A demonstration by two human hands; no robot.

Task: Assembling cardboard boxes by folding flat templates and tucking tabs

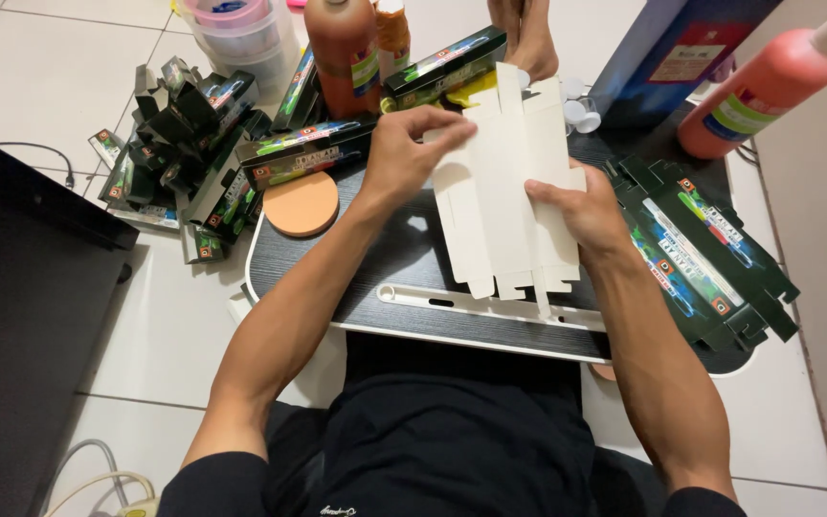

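Centrally, a flat unfolded white carton blank (504,182) is held above the dark lap tray (404,258), printed side down. Left hand (404,153) pinches its upper left edge; right hand (581,213) grips the right edge, thumb on top. Stacked flat green-black cartons (705,254) lie right, folded boxes (193,144) heaped left on white floor tiles (31,86); an orange bottle (768,86) lies beyond.

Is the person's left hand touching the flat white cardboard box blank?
Touching. The head view shows the left hand pinching the upper left edge of the white box blank between thumb and fingers, while the right hand grips its right edge.
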